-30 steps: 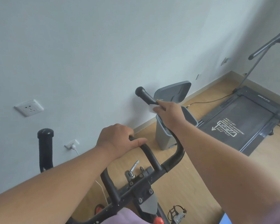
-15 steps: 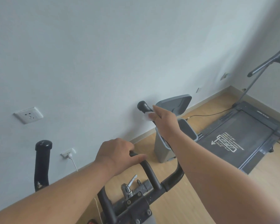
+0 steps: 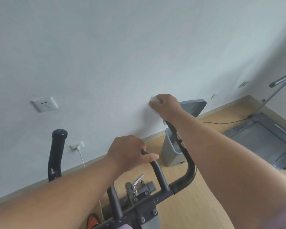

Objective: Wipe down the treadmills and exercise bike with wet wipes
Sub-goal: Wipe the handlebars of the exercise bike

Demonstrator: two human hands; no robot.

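Observation:
The exercise bike's black handlebar (image 3: 190, 172) fills the lower middle of the head view. My left hand (image 3: 129, 152) grips its inner loop bar. My right hand (image 3: 166, 104) holds a white wet wipe (image 3: 153, 100) wrapped over the tip of the right handlebar horn, which is hidden under the hand. The left horn (image 3: 56, 152) stands free, speckled with white marks. A treadmill (image 3: 261, 142) lies on the floor at the right.
A grey pedal bin (image 3: 172, 151) with its lid (image 3: 192, 107) up stands against the wall behind the handlebar. Wall sockets (image 3: 45, 104) and a plugged-in white cable (image 3: 80, 152) are at the left. A black cable (image 3: 221, 122) runs along the wooden floor.
My right hand slid the wipe up the right horn until it covers the tip. The left hand kept its grip. The camera tilted upward.

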